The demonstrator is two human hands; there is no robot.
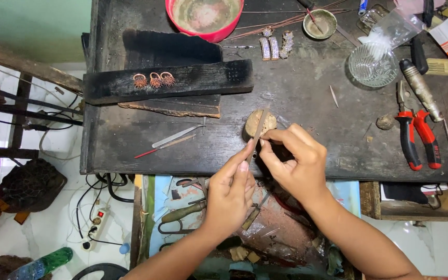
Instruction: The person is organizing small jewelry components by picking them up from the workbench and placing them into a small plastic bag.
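I see my right hand (292, 165) closed in a tight pinch grip around a thin flat file (259, 130), thumb and forefinger pressed together on its lower part. The file slants up and slightly right, and its upper stretch lies across a small rounded wooden peg (267, 120) that sits on the dark counter (307, 93) near its front edge. My left hand (233, 189) is closed as well: thumb and forefinger tips meet in a pinch just below the file, right against the right hand's fingertips. Something very small seems held there, but it is too tiny and too hidden for me to tell what it is. The two hands touch at the fingertips, directly in front of the peg.

To the left of the hands, a pair of metal tweezers (176, 136) and a slim red-tipped stick (164, 146) lie side by side on the counter. Further back, a charred black block (208, 79) carries three small copper-coloured rings (154, 80) in a row. A red bowl (205, 18) stands at the far edge, with a few pale jewelled pieces (276, 45) just to its right. On the right side, well apart from my hands, lie red-handled pliers (416, 137) and a clear glass dish (373, 65).
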